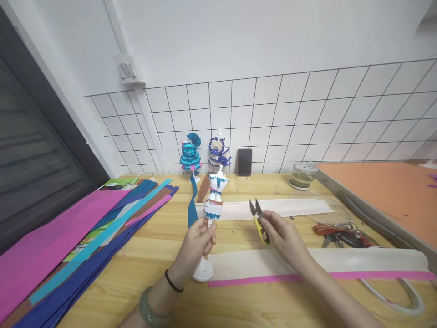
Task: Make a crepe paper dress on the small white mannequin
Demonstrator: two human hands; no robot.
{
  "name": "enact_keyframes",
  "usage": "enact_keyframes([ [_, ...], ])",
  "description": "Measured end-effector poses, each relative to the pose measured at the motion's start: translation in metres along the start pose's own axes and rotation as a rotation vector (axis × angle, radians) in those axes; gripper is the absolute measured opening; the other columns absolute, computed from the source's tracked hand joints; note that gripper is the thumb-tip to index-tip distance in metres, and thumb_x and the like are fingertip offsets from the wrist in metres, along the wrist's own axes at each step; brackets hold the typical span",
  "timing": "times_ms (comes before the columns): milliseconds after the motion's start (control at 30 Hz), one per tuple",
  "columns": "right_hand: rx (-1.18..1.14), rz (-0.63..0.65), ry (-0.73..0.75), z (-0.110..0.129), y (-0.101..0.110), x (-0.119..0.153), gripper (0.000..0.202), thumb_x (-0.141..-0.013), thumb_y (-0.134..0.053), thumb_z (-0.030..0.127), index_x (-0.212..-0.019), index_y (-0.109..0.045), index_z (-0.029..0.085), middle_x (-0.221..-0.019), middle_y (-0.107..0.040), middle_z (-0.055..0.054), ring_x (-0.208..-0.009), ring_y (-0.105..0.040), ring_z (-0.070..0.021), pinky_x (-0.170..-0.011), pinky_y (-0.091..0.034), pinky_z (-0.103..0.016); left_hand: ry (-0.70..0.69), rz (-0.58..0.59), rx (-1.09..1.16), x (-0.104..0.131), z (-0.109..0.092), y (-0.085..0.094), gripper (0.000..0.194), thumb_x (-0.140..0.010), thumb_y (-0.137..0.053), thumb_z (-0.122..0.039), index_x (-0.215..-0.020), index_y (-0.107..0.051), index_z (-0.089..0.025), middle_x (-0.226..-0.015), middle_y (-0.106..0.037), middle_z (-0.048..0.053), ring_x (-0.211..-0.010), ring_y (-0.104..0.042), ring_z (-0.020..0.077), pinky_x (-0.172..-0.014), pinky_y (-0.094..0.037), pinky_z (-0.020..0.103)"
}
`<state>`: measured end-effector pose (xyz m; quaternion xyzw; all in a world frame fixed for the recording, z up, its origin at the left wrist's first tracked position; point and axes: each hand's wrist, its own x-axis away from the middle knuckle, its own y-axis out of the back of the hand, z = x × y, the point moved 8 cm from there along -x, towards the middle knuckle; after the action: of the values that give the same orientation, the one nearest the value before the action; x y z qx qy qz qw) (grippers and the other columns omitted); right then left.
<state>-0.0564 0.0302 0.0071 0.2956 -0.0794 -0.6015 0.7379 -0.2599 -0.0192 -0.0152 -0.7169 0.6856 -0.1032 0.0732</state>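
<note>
My left hand (200,237) is closed round the stand of a small white dress-form mannequin (215,196), just under its torso. Scraps of teal, pink and brown paper cling to the torso, and its round white base (203,270) shows below my hand. In my right hand (276,228) is a pair of yellow-handled thread snips (258,218), dark blades apart and pointing up. A long cream strip with a pink edge (252,280) lies beneath my right forearm. Behind the mannequin rests a paler strip (293,208), with a teal strip (193,205) to its left.
Two mannequins in ruffled paper, one turquoise (190,157), one white and blue (219,152), stand by the wall beside a phone (244,162). Coloured paper sheets (78,214) spread at left. At right are a glass jar (303,176), keys (344,236) and a white ring (411,296).
</note>
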Motion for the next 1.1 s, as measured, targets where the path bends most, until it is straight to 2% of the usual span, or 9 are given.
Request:
enact_keyframes([
  [100,-0.261,0.135,-0.042,0.018,-0.030,0.016,0.031,-0.089,-0.036,0.044,-0.096,-0.052,0.018,-0.074,-0.058,-0.002,-0.059,-0.051,-0.0130,-0.054,-0.040,-0.023,0.053,0.050,0.039,0.004,0.000,-0.008,0.024,-0.078,-0.058,-0.037,-0.084,-0.050,-0.015,-0.054,-0.045,-0.007,-0.037,-0.022,0.0003,-0.038,-0.012,0.017],
  [167,-0.320,0.206,-0.065,0.030,-0.044,0.025,0.032,-0.090,-0.035,0.044,-0.093,-0.053,0.018,-0.065,-0.054,0.001,-0.055,-0.048,-0.0119,-0.052,-0.039,-0.022,0.079,0.080,0.078,0.006,0.001,-0.012,0.023,-0.080,-0.056,-0.037,-0.082,-0.050,-0.015,-0.056,-0.046,-0.006,-0.038,-0.025,0.0005,-0.039,-0.014,0.017],
  [233,-0.310,0.242,-0.043,0.041,-0.049,0.030,0.031,-0.090,-0.037,0.044,-0.093,-0.055,0.018,-0.072,-0.058,0.000,-0.063,-0.052,-0.0131,-0.058,-0.041,-0.022,0.096,0.112,0.091,0.009,0.002,-0.016,0.024,-0.081,-0.054,-0.038,-0.078,-0.050,-0.015,-0.057,-0.048,-0.005,-0.038,-0.028,0.0007,-0.039,-0.017,0.017],
  [367,-0.138,0.289,0.076,0.054,-0.043,0.029,0.028,-0.087,-0.046,0.041,-0.100,-0.058,0.020,-0.095,-0.065,-0.004,-0.085,-0.057,-0.0177,-0.074,-0.042,-0.025,0.142,0.166,0.006,0.012,0.008,-0.019,0.028,-0.081,-0.052,-0.042,-0.074,-0.049,-0.014,-0.058,-0.051,-0.003,-0.038,-0.038,0.0030,-0.038,-0.025,0.017],
  [500,0.060,0.354,0.124,0.050,-0.030,0.023,0.030,-0.087,-0.044,0.041,-0.101,-0.062,0.022,-0.092,-0.067,-0.004,-0.080,-0.059,-0.0193,-0.068,-0.042,-0.026,0.283,0.303,-0.112,0.018,0.018,-0.023,0.031,-0.079,-0.051,-0.047,-0.079,-0.049,-0.016,-0.059,-0.056,-0.001,-0.040,-0.054,0.0106,-0.039,-0.039,0.021],
  [633,0.181,0.408,0.082,0.040,-0.020,0.021,0.030,-0.083,-0.049,0.043,-0.104,-0.059,0.024,-0.086,-0.068,-0.003,-0.071,-0.059,-0.0189,-0.062,-0.041,-0.026,0.396,0.399,-0.215,0.024,0.026,-0.022,0.033,-0.077,-0.052,-0.049,-0.082,-0.048,-0.017,-0.063,-0.060,0.002,-0.052,-0.064,0.0177,-0.043,-0.044,0.022],
  [767,0.306,0.397,0.059,0.036,-0.020,0.022,0.027,-0.081,-0.050,0.045,-0.093,-0.058,0.022,-0.074,-0.065,-0.003,-0.062,-0.056,-0.0180,-0.056,-0.037,-0.025,0.421,0.414,-0.232,0.026,0.029,-0.022,0.034,-0.075,-0.055,-0.049,-0.085,-0.047,-0.018,-0.064,-0.061,0.002,-0.053,-0.065,0.0183,-0.043,-0.045,0.022],
  [900,0.301,0.417,0.055,0.037,-0.026,0.024,0.025,-0.085,-0.045,0.043,-0.089,-0.058,0.022,-0.073,-0.064,-0.002,-0.061,-0.054,-0.0166,-0.055,-0.036,-0.024,0.377,0.384,-0.223,0.022,0.025,-0.022,0.034,-0.076,-0.054,-0.049,-0.086,-0.048,-0.017,-0.061,-0.061,0.001,-0.046,-0.061,0.0148,-0.041,-0.044,0.021],
  [1100,0.262,0.443,0.067,0.037,-0.023,0.022,0.025,-0.084,-0.047,0.043,-0.088,-0.061,0.023,-0.076,-0.063,-0.001,-0.063,-0.052,-0.0158,-0.056,-0.034,-0.024,0.382,0.431,-0.242,0.020,0.025,-0.018,0.032,-0.077,-0.053,-0.048,-0.081,-0.052,-0.016,-0.056,-0.060,0.002,-0.041,-0.056,0.0127,-0.038,-0.039,0.020],
])
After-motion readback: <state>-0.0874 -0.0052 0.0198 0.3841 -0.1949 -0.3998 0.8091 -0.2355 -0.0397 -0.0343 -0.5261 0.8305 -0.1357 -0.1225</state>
